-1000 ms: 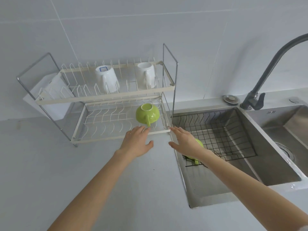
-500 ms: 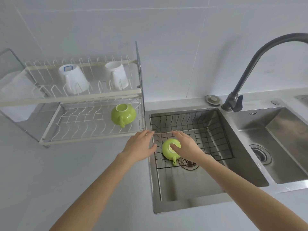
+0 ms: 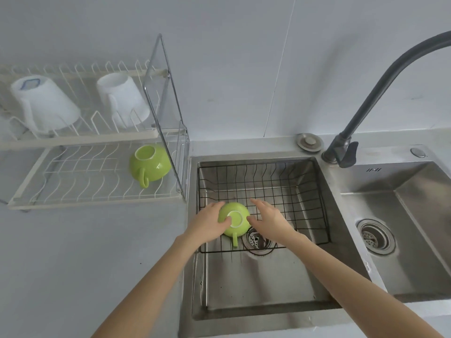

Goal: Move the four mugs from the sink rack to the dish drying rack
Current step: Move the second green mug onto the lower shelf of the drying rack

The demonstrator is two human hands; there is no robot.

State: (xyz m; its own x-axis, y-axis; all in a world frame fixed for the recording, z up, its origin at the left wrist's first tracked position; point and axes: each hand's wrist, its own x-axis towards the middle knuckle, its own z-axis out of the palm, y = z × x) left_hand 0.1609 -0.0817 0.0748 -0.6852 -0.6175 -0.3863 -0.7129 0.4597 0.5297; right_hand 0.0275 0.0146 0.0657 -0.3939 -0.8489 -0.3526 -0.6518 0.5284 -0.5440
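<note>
The last green mug (image 3: 233, 219) sits upside down at the front left corner of the black sink rack (image 3: 310, 191), its handle pointing toward the front edge of the rack, just beside the drain strainer (image 3: 258, 240) below. The left hand (image 3: 207, 224) cups the mug's left flank, thumb laid across the upturned base; the right hand (image 3: 269, 219) has its fingers spread, fingertips at the right flank; whether they press on the glaze or merely hover cannot be told. Neither hand is clamped on the mug yet, in my judgement. Risks: a rounded, possibly wet body held by the sides alone may slip and drop onto the wire or into the steel sink (image 3: 256, 289); the protruding handle could catch a rack wire on lifting; on the way left the mug must clear the upright chrome frame (image 3: 168, 113) at the right end of the dish drying rack (image 3: 97, 201), where a knock is likely. Three mugs already stand in that rack: a second green mug (image 3: 150, 164) at the right end of the lower tier, two white mugs (image 3: 122, 98) on the upper tier. Hidden or unclear: the mug's rim and interior, the left palm's contact, and the left end of the drying rack, which is cut off by the picture's edge, with the leftmost white mug blurred
</note>
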